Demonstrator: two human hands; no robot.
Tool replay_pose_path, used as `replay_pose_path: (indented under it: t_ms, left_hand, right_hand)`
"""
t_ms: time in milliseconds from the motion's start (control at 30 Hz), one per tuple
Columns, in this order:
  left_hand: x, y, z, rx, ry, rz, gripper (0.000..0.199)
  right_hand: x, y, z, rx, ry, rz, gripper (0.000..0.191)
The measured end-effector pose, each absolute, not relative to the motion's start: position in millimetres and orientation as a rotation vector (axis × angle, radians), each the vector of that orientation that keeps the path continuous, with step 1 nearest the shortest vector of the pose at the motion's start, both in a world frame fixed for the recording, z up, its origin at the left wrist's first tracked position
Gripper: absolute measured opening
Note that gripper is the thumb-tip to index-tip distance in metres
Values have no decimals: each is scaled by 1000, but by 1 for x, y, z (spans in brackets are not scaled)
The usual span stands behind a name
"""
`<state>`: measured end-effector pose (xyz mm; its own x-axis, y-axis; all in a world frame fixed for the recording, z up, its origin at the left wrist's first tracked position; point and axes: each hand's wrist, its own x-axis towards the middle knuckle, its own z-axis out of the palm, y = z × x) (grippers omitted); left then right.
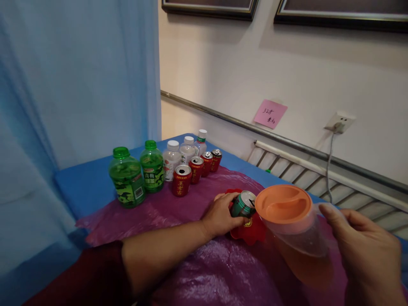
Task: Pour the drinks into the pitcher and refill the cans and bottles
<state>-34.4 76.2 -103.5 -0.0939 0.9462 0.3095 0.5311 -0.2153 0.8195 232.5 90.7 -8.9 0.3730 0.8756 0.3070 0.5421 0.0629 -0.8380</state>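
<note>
My left hand [223, 213] is wrapped around a green drink can [241, 205], which leans slightly over a red scalloped mat [250, 233]. My right hand [366, 244] grips a clear plastic pitcher [306, 246] at its handle side. The pitcher has an orange lid [284, 204] and brownish liquid inside. It is tilted left, with the lid's edge close to the can's open top. Whether liquid is flowing cannot be made out. Several red drink cans [182, 180] stand in a row beyond my left hand.
Two green bottles [126, 180] and three clear bottles with white caps [172, 159] stand behind the cans. Purple plastic sheeting [219, 272] covers part of the blue table cover [79, 170]. A radiator [287, 165] and a plugged-in cord [330, 165] are along the wall.
</note>
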Motion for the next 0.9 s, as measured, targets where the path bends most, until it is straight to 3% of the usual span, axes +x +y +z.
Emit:
replay_pose_path:
  t_ms: [900]
  left_hand:
    - [-35,77,-105,1743,1615,1261,76]
  right_hand:
    - [229,88,-9,-1621,-1236,431,41]
